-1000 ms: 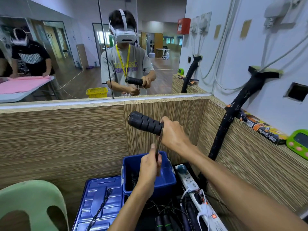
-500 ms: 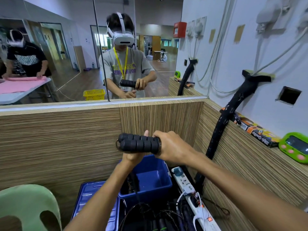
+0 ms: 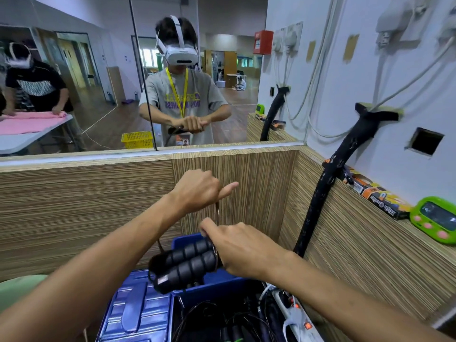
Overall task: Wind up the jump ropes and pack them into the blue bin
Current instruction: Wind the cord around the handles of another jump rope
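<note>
At frame centre, the right hand (image 3: 243, 250) is gripping two black jump rope handles (image 3: 183, 265) above the blue bin (image 3: 209, 287); the left hand (image 3: 197, 191) is pinching the rope (image 3: 217, 213) just above.

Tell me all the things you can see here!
jump rope handles: two, black, side by side above the bin
rope: one, dark, running from left hand to handles
bin: one, blue, on the floor under the handles
lid: one, blue, left of the bin
power strip: one, white, right of the bin
chair: one, green, bottom left
toy: one, green, on the right ledge
basket: one, yellow, in the mirror
left hand: pinches the rope
right hand: grips the handles
</note>
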Tool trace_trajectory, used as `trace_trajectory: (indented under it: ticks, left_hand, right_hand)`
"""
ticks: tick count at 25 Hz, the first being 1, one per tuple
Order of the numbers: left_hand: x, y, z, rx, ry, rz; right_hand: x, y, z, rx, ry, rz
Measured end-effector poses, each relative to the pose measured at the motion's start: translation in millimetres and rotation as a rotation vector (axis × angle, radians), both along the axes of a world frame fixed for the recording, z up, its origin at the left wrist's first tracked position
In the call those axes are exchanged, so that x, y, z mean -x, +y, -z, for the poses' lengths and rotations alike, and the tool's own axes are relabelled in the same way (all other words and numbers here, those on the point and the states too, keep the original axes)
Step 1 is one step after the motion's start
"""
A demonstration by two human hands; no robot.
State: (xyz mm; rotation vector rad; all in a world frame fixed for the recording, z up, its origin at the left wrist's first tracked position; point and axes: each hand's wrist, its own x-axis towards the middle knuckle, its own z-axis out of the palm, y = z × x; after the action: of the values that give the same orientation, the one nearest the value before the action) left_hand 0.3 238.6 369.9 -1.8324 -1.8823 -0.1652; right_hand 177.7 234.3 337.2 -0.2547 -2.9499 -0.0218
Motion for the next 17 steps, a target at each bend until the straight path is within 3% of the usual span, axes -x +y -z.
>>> trace_trajectory:
  ticks: [5,8,14,17]
  left_hand:
    - [-35,-7,-22,-0.159,-0.113,-0.179]
    - [-48,-14,-29,-0.226,-0.306,-0.272]
    - [-90,-32,-9,-0.138,-0.382,-0.14]
    - [-92,-39,10,-0.156,-0.553,-0.14]
  right_hand:
    - [2,23,15,0.114,0.042,0.28]
    - [6,33,14,0.201,0.151,0.412]
    - [-1,49,1,0.287,0.201,0.513]
    - [-2,64,-13,0.201,0.279,0.606]
